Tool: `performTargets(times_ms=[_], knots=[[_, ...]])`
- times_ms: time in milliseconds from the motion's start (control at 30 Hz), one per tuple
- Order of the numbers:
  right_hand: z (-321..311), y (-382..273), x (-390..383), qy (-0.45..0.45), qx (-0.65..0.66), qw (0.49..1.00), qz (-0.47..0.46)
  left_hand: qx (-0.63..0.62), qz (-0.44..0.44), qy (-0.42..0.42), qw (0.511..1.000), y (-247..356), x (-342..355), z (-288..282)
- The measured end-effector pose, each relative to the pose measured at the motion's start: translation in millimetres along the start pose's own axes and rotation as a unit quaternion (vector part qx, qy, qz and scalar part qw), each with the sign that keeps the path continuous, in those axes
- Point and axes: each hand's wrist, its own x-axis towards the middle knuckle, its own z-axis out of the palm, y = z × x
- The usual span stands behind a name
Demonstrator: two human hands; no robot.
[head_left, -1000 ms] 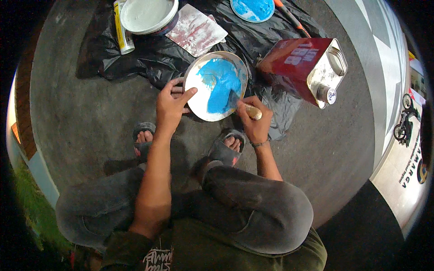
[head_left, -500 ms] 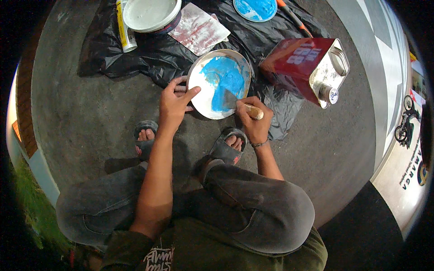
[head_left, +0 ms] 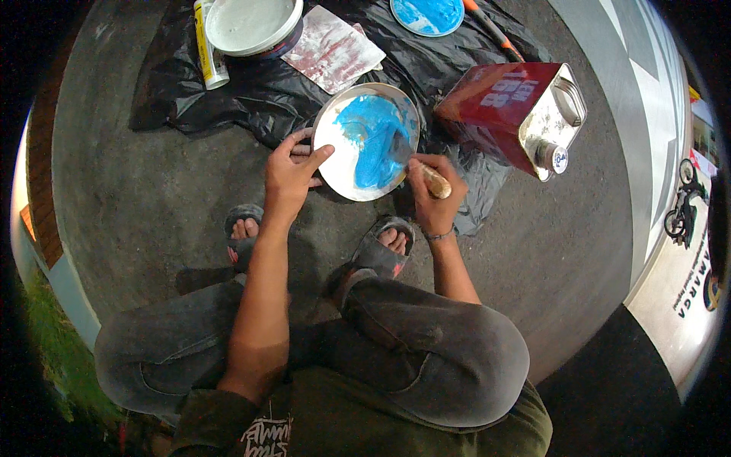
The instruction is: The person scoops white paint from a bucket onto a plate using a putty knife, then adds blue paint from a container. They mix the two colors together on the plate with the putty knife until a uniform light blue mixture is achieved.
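Note:
A round white lid (head_left: 336, 156) is smeared with bright blue paste (head_left: 373, 156) over its middle and right side. My left hand (head_left: 291, 169) grips the lid's left edge, thumb on the upper face and fingers beneath. In my closed right hand (head_left: 439, 194) is a putty knife (head_left: 435, 183) with a pale wooden handle. Its blade reaches over the lid's right side, at the edge of the blue paste, and is blurred. The lid is held above the ground in front of my feet.
Ahead on a black plastic sheet (head_left: 251, 103) lie a white tub (head_left: 255, 27), a yellow-and-white tube (head_left: 209, 46), stained sandpaper sheets (head_left: 333, 49), a blue-smeared lid (head_left: 428, 15) and an orange-and-black handle (head_left: 495, 32). A red metal can (head_left: 487, 107) stands at the right.
My right hand has moved the putty knife slightly right and up across the lid, spreading the blue paste. My left hand keeps its hold on the lid.

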Motion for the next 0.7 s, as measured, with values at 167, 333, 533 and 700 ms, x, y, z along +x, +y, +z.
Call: performTargets(times_ms=[167, 333, 533, 700], knots=[[-10.8, -8.2, 4.4, -0.043, -0.007, 0.999, 0.004, 0.052, -0.010, -0.005, 0.999, 3.3, 1.8, -4.4], [-13.2, 4.4, 7.6, -0.065, -0.054, 0.996, 0.001, 0.023, -0.012, -0.006, 1.000, 6.9, -0.1, -4.5], [-8.1, 4.5, -4.2, 0.001, -0.008, 0.999, 0.043, 0.010, -0.009, -0.018, 1.000, 7.7, -0.9, -7.1], [-5.5, 8.6, 0.4, 0.061, -0.002, 0.997, 0.040, 0.035, -0.006, -0.023, 0.999, 8.5, 0.5, -6.5]])
